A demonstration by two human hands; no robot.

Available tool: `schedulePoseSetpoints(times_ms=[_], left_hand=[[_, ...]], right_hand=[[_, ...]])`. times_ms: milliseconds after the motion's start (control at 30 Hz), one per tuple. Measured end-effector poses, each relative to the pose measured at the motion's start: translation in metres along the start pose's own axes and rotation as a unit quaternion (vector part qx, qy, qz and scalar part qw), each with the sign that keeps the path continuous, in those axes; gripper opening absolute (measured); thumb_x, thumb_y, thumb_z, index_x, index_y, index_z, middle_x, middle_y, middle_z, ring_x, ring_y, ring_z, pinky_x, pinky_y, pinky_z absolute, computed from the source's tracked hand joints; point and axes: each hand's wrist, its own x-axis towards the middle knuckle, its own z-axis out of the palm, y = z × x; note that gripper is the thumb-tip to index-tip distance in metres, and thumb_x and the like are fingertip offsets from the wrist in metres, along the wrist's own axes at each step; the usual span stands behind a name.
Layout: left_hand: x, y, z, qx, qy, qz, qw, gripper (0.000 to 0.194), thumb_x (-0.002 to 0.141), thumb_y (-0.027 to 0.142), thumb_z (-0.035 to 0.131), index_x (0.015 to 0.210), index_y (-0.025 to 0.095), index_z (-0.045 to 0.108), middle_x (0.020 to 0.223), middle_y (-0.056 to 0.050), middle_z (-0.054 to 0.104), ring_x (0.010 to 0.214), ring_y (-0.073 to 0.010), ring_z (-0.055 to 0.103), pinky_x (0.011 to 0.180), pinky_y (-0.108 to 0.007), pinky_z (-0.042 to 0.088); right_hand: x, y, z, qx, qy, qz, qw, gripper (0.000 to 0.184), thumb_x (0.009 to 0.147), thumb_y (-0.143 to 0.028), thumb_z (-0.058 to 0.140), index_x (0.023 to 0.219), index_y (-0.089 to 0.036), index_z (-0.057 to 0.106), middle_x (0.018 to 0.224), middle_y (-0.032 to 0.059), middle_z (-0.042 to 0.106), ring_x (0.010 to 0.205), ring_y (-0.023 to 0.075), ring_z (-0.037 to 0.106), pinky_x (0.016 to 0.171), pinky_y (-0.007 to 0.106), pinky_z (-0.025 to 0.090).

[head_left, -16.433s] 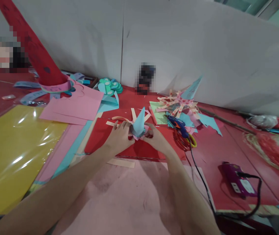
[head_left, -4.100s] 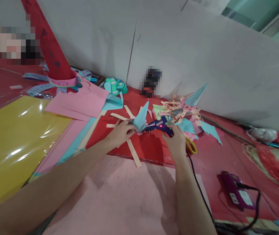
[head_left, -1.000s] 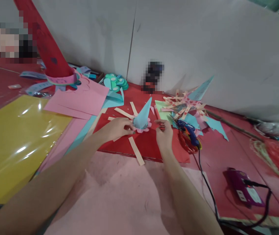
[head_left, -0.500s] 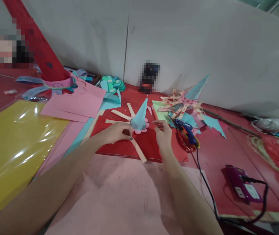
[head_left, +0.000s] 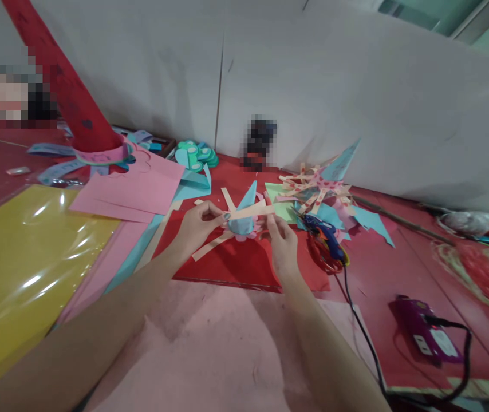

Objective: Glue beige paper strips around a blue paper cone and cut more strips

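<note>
A cream paper strip (head_left: 251, 210) is stretched across the front of a light blue paper cone (head_left: 241, 226). My left hand (head_left: 199, 228) pinches the strip's left end between thumb and fingers. At the other end, my right hand (head_left: 283, 240) has its fingertips closed on the strip. The cone stands upright on a pink scalloped base (head_left: 244, 237), partly covered by the strip and fingers. More cream strips (head_left: 212, 247) stick out from the base on the left. Underneath lies a sheet of red paper (head_left: 236, 269).
To the right are a blue glue gun (head_left: 328, 234) with its cord and a purple power strip (head_left: 427, 329). A finished-looking blue cone with strips (head_left: 339, 166) stands behind it. Pink sheets (head_left: 141, 183), a yellow plastic-covered sheet (head_left: 25, 263) and a tall red cone (head_left: 77, 97) are on the left.
My left hand has lifted the strip from in front of the cone and turned it level. My right hand, empty before, now grips its right end.
</note>
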Motion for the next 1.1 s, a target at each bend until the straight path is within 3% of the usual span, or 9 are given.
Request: schedulePoseSetpoints(times_ms=[167,367,433,533,667,800,933,1100], left_hand=[[0.001,-0.005,0.002,0.024,-0.019,0.002,1.0,0.015,0.068,0.024,0.064,0.064,0.017,0.051,0.071,0.0,0.062,0.069,-0.0118,0.059,0.067,-0.026,0.048],[-0.001,-0.003,0.005,0.019,-0.012,0.007,1.0,0.016,0.068,0.026,0.063,0.065,0.017,0.05,0.071,0.0,0.063,0.07,-0.0121,0.059,0.067,-0.026,0.047],[-0.002,-0.005,0.007,0.023,-0.034,0.004,0.999,0.018,0.068,0.029,0.063,0.066,0.017,0.05,0.072,0.0,0.063,0.07,-0.0129,0.059,0.067,-0.027,0.047],[-0.004,-0.009,0.01,0.063,-0.102,0.008,0.993,0.022,0.068,0.035,0.064,0.065,0.017,0.052,0.071,0.0,0.062,0.069,-0.0134,0.057,0.067,-0.028,0.045],[-0.008,-0.01,0.014,0.119,-0.168,0.021,0.978,0.019,0.07,0.033,0.061,0.064,0.017,0.053,0.07,0.0,0.06,0.069,-0.0132,0.055,0.066,-0.028,0.043],[-0.01,-0.006,0.013,0.132,-0.166,0.043,0.976,0.013,0.073,0.031,0.058,0.072,0.019,0.057,0.073,0.001,0.061,0.07,-0.0128,0.055,0.067,-0.027,0.043],[-0.009,-0.006,0.011,0.15,-0.152,0.05,0.976,0.013,0.074,0.029,0.057,0.068,0.018,0.057,0.069,0.001,0.06,0.068,-0.0123,0.054,0.069,-0.026,0.042],[-0.009,-0.009,0.011,0.161,-0.152,0.046,0.974,0.014,0.074,0.03,0.056,0.067,0.018,0.056,0.069,0.001,0.059,0.067,-0.0126,0.054,0.066,-0.026,0.042]], right_hand=[[0.003,0.002,-0.001,0.027,0.026,0.058,0.998,0.022,0.068,-0.039,0.065,0.076,-0.018,0.062,0.074,-0.0005,0.063,0.061,0.0082,0.053,0.053,0.02,0.042],[0.001,0.003,0.003,0.044,-0.08,0.127,0.988,0.028,0.061,-0.041,0.07,0.07,-0.015,0.063,0.073,0.002,0.062,0.057,0.0089,0.051,0.042,0.019,0.039],[0.0,0.005,0.005,0.041,-0.091,0.115,0.988,0.028,0.061,-0.041,0.07,0.067,-0.015,0.063,0.064,0.001,0.059,0.053,0.0088,0.049,0.04,0.019,0.036],[-0.001,0.009,0.005,0.019,-0.061,0.066,0.996,0.028,0.066,-0.041,0.068,0.062,-0.015,0.059,0.052,-0.0027,0.051,0.045,0.0067,0.043,0.038,0.019,0.031],[0.0,0.012,0.002,-0.059,-0.055,0.019,0.997,0.029,0.072,-0.043,0.062,0.063,-0.016,0.057,0.05,-0.0043,0.048,0.041,0.0055,0.039,0.04,0.02,0.029],[-0.003,0.008,0.005,-0.127,-0.092,0.012,0.988,0.032,0.071,-0.045,0.062,0.061,-0.015,0.058,0.048,-0.0041,0.048,0.04,0.0059,0.038,0.041,0.021,0.029],[-0.004,0.006,0.006,-0.125,-0.103,0.013,0.987,0.028,0.071,-0.043,0.063,0.065,-0.015,0.061,0.051,-0.0037,0.05,0.04,0.0055,0.038,0.04,0.02,0.03],[0.001,0.007,-0.001,-0.068,-0.004,0.01,0.998,0.024,0.072,-0.041,0.061,0.07,-0.017,0.062,0.051,-0.0047,0.049,0.041,0.0056,0.039,0.04,0.019,0.031]])
